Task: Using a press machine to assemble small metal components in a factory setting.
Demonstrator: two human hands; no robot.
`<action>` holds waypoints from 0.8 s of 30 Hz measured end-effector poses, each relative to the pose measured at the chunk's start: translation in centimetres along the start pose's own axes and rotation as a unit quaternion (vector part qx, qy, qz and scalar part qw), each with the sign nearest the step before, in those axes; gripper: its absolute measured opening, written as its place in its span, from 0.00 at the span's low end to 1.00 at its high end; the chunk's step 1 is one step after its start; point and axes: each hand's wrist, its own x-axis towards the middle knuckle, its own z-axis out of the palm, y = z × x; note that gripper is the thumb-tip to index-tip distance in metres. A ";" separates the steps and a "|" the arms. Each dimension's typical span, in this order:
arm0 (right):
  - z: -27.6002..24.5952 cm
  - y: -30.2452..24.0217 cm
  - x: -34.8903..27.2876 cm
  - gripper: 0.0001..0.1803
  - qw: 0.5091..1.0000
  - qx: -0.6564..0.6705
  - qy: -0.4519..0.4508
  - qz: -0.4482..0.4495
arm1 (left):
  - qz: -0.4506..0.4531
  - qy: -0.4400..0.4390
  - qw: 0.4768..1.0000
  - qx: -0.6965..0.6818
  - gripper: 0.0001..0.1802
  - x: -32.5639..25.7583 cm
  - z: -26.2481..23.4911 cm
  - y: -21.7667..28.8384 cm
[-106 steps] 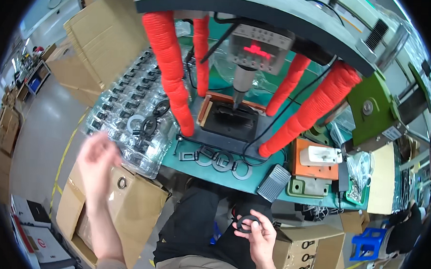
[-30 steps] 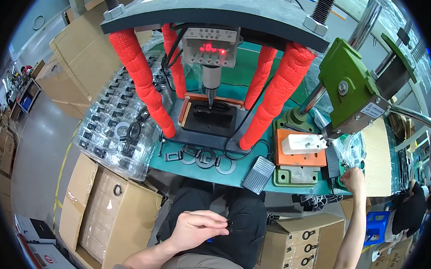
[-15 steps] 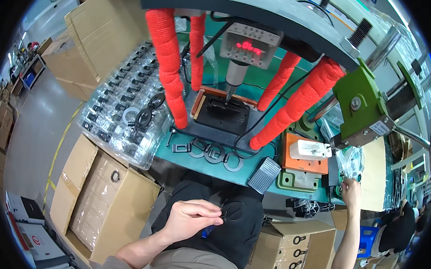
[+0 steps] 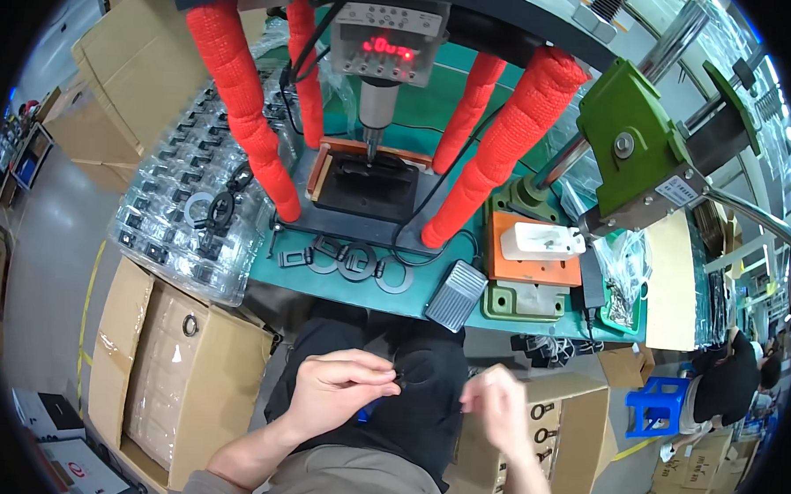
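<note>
Red characters on display, label on green press

The part in your left hand looks black against your black trousers; your shirt is grey-brown. Around you, the mat is teal, the posts red with a fine mesh pattern, the press green, the block orange, the holder white, the pedal grey, the boxes brown, the stool blue
</note>
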 end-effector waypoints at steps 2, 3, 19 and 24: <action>2.5 0.3 -1.0 0.11 0.999 -0.036 0.013 0.002 | 0.008 -0.015 1.000 0.013 0.10 -0.1 0.3 0.3; 2.7 1.1 -1.4 0.11 0.999 -0.033 0.010 -0.002 | 0.010 -0.011 1.000 0.017 0.10 -0.2 0.3 0.3; 4.4 2.3 -2.4 0.14 0.969 0.241 0.049 -0.028 | 0.000 -0.019 0.999 0.042 0.12 -1.6 -0.6 -0.6; 3.9 -1.4 -1.9 0.12 0.963 0.257 0.045 -0.071 | 0.014 -0.019 0.999 0.042 0.12 -1.8 -0.6 -0.6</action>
